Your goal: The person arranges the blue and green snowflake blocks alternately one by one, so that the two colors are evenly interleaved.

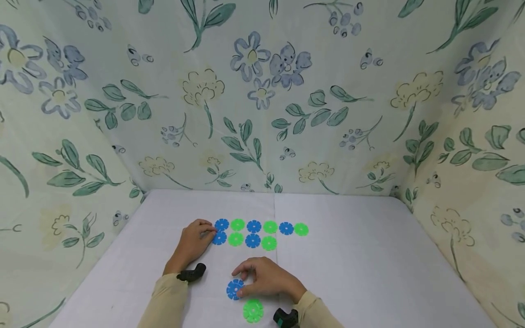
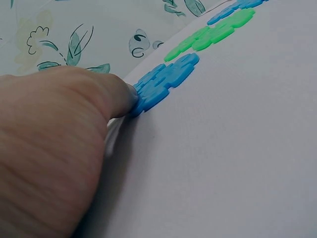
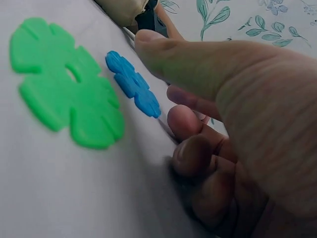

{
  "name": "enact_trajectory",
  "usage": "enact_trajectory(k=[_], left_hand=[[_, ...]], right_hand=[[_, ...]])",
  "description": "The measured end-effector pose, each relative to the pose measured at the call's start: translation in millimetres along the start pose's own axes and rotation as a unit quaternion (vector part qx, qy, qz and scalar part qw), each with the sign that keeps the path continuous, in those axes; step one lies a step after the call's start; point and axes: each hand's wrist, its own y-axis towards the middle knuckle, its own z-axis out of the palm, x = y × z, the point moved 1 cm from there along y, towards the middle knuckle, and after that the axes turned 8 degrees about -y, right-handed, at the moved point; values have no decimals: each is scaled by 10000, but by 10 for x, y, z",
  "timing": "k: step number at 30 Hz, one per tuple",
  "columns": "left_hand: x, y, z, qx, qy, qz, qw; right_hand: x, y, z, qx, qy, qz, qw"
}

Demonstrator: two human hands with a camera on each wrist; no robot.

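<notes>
Flower-shaped plastic discs lie flat in two rows on the white table, blue and green alternating. At the left end of the rows, my left hand (image 1: 197, 238) touches the edges of the upper blue disc (image 1: 222, 224) and the lower blue disc (image 1: 219, 238). In the left wrist view the thumb (image 2: 121, 96) meets a blue rim. Closer to me, my right hand (image 1: 266, 277) hovers over a loose blue disc (image 1: 234, 289), thumb and fingers apart. A loose green disc (image 3: 69, 82) lies near that hand's wrist, its notched petals and centre slot showing in the right wrist view.
The upper row runs further right, ending in a green disc (image 1: 301, 229); the lower one ends at another green disc (image 1: 269, 243). Floral cloth (image 1: 262, 114) encloses the table (image 1: 361, 255) at the back and both sides. Black wrist cameras (image 1: 193, 273) sit on both sleeves.
</notes>
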Motion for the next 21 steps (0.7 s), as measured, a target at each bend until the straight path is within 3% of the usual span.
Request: enact_trajectory(k=[10,21], left_hand=[[25,-3,15,31,-30,-76,10000],[3,1,2,-4,-44,-64,10000]], right_hand=[[-22,-3,26,-85,-465,-67,9989],[36,21,62,-325,-1019,261,9939]])
